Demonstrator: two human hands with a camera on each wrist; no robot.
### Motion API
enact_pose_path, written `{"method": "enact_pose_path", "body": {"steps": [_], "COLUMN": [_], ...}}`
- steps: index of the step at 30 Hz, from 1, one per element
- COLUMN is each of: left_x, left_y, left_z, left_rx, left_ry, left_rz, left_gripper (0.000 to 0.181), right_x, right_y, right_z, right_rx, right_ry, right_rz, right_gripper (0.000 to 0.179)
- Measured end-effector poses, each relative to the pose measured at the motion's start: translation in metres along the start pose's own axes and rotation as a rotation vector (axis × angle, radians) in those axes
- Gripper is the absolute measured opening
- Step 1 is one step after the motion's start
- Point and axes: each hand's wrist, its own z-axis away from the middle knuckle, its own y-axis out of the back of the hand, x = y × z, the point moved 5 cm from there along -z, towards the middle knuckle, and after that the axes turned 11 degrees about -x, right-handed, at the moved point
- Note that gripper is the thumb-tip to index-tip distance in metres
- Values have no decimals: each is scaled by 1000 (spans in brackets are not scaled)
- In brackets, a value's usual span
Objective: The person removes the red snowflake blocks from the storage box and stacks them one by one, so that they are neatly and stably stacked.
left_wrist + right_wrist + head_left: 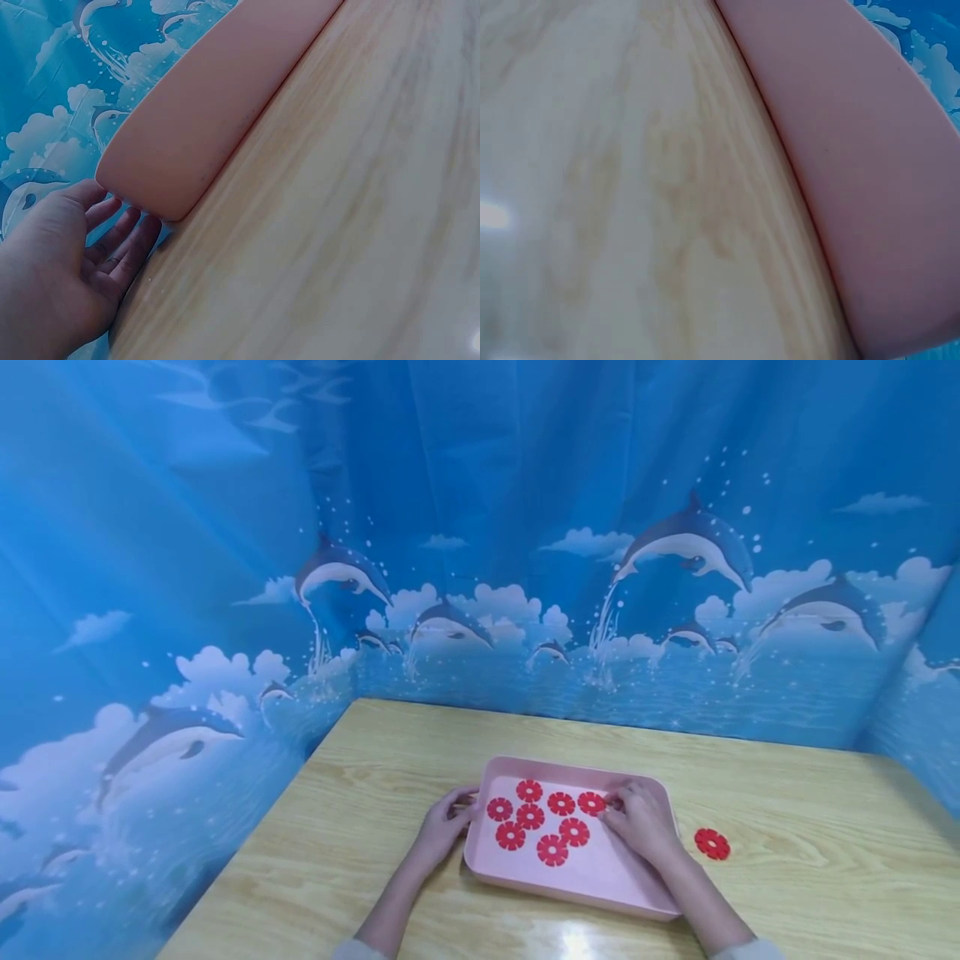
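A shallow pink tray (570,893) sits on the wooden table in the head view. Several red notched interlocking discs, such as one disc (552,850), lie flat inside it, mostly towards its left side. My left hand (442,831) holds the tray's left edge; in the left wrist view the fingers of that left hand (67,262) bend against the outer corner. Reaching over the right wall, my right hand (643,820) pinches the right edge of a red disc (591,803) with thumb and fingertips. The right wrist view shows only the tray's outer wall (855,172) and tabletop.
One more red disc (712,844) lies on the table (825,843), right of the tray. A blue curtain (480,568) printed with dolphins and clouds rises behind the table and along both sides.
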Motion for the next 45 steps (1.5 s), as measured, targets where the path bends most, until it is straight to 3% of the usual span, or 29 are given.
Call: {"method": "enact_pose_path", "body": {"steps": [2,5,12,24,34,40,45], "left_x": [1,0,-4,-2,-3,3,22], "left_y": [1,1,0,0,-1,-2,-3], "left_z": [0,0,-3,-1,-3,-1,4], "left_rx": [-9,-6,14,17,11,21,20], "left_ry": [-44,-25,106,131,100,88,83], "left_rz": [0,4,26,19,37,53,46], "left_gripper": [42,42,38,39,35,34,33], "right_x": [-1,-1,-1,-4,-9,-10,-10], "right_y": [0,0,-1,2,13,20,31], "right_z": [0,-1,-1,1,6,12,19], "right_rx": [5,8,-6,59,211,186,198], "right_ry": [9,8,-8,45,144,98,90], "right_rz": [1,1,1,-13,-19,-72,-79], "right_gripper": [18,18,18,23,24,26,26]}}
